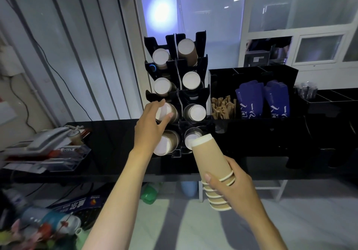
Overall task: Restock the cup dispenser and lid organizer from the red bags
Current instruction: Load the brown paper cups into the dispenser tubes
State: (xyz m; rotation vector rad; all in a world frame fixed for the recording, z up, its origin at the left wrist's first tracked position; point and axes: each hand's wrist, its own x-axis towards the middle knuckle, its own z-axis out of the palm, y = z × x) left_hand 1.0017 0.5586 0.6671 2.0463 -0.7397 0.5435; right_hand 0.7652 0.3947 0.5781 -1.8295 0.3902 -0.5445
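My left hand [153, 122] reaches into the black cup dispenser [175, 95] on the counter [116, 133], fingers curled round the bottom end of the cup stack [167, 112] in the third slot down, left column. My right hand [230, 182] grips a nested stack of tan paper cups [211, 162] near their rims, closed bottom tilted up toward the dispenser's lowest right slot, just in front of it. Right of the dispenser, a black organizer [251, 73] holds brown stir sticks [222, 107] and blue sleeves [261, 98]. A telephone [50, 137] sits at far left.
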